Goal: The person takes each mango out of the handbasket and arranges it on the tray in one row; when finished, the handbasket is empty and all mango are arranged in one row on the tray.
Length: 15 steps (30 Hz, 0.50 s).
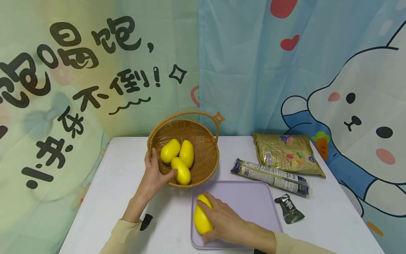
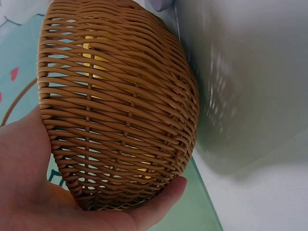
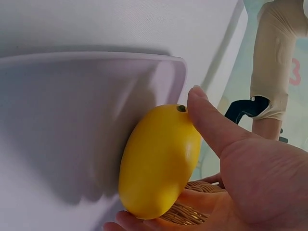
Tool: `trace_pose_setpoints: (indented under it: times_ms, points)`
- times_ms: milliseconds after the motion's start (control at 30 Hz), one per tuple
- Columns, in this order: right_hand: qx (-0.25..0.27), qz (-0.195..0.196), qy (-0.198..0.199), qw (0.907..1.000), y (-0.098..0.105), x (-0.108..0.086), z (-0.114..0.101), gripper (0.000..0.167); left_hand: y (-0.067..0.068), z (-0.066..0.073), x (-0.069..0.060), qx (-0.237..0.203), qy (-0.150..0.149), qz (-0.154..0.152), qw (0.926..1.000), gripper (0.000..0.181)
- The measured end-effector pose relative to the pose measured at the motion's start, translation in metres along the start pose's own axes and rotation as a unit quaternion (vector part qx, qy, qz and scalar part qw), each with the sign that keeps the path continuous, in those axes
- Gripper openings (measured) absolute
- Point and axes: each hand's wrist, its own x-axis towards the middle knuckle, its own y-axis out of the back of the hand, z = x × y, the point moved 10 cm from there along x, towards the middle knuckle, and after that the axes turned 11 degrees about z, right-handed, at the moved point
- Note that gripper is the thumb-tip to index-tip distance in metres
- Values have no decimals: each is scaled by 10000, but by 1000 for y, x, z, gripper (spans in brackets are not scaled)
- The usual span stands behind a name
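A wicker basket (image 1: 204,155) holds several yellow mangoes (image 1: 187,154) and tilts toward the head camera. My left hand (image 1: 156,175) grips its left rim, thumb over the front edge near a mango; in the left wrist view the hand (image 2: 96,216) holds the basket's woven side (image 2: 120,106). Over the left part of a lilac tray (image 1: 244,201), my right hand (image 1: 223,218) holds another yellow mango (image 1: 202,220). The right wrist view shows this mango (image 3: 159,159) between the thumb and fingers of the hand (image 3: 260,178).
To the right lie a gold packet (image 1: 285,153), a long dark-and-silver package (image 1: 272,176) and a small black wrapped piece (image 1: 289,209) on the white table (image 1: 104,197). A printed curtain (image 1: 234,70) hangs behind the table.
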Motion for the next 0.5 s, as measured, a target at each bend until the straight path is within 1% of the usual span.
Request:
trace_pose_setpoints:
  times_ms: [300,500]
  points:
    - [170,-45,15,9998,1,-2,0,103,0,0,-1,-31,16,-15,10000,120]
    - [225,-66,-75,9997,3,-3,1,99,0,-2,-2,39,110,-50,9999,120]
